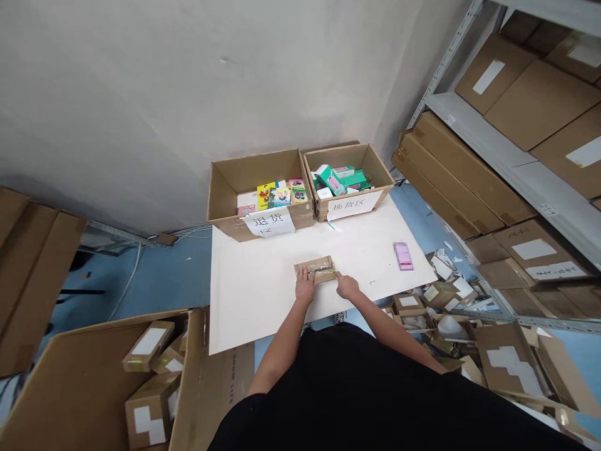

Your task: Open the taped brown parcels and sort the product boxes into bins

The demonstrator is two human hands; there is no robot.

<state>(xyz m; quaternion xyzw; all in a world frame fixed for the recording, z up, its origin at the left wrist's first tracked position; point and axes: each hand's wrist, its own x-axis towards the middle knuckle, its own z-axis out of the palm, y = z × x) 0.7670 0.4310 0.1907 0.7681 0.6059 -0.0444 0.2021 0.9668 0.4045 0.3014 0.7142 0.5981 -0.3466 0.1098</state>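
Note:
A small flat cardboard parcel (323, 265) with shiny tape lies on the white tabletop (253, 282). My left hand (305, 285) lies on its near left part, fingers stretched out and pressing on top. At the parcel's right end is my right hand (347, 286), its fingers closed. A thin, yellowish bit shows at those fingertips, too small to name. A dark line runs along the parcel's top, between the two hands. To the right on the table lies a pink-purple item (403, 256), its surface pixelated.
Two open labelled cartons, a left one (230, 227) and a right one (385, 182), hold small colourful boxes at the table's back. A big carton (66, 376) with parcels stands left. Opened boxes (507, 360) crowd the floor right, below a loaded shelf (493, 138).

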